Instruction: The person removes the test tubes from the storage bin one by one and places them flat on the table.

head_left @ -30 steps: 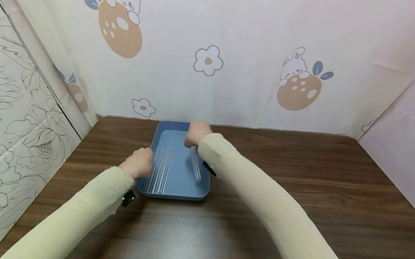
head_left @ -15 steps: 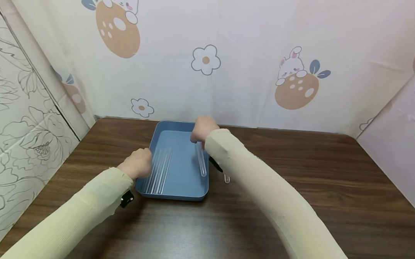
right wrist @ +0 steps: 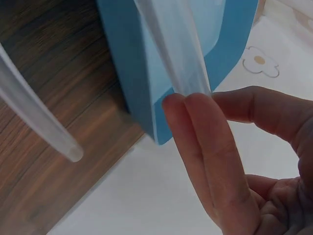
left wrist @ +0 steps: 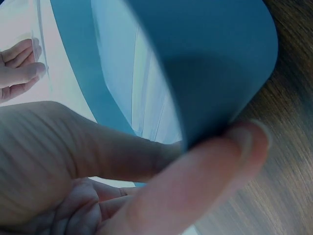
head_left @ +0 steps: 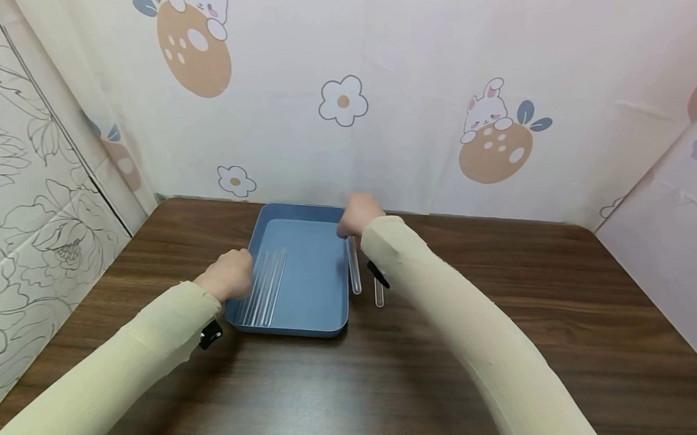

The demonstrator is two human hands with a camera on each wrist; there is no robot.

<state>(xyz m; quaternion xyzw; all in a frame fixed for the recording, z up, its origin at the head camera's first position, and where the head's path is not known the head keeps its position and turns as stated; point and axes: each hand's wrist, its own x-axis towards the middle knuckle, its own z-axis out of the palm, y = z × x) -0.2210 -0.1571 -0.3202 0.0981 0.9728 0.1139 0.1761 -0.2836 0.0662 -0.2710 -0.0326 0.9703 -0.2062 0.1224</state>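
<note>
A blue tray [head_left: 313, 277] sits on the wooden table, with several clear test tubes [head_left: 264, 289] side by side along its left half. My left hand [head_left: 228, 274] pinches the tray's left wall between thumb and finger, as the left wrist view shows. Over the tray's right edge, my right hand [head_left: 361, 215] pinches one clear test tube [head_left: 354, 269] near its far end; its rounded end points toward me. Another test tube [head_left: 378, 293] lies on the table just right of the tray, partly hidden by my right wrist in the head view.
The dark wooden table [head_left: 503, 288] stretches to the right and in front of the tray. Behind it hangs a patterned curtain [head_left: 404, 144] at the table's back edge. A flower-print panel [head_left: 26, 192] stands at the left.
My right hand has moved right, carrying the test tube from above the tray's inside to its right edge. The tube on the table has come into view. My left hand keeps its place.
</note>
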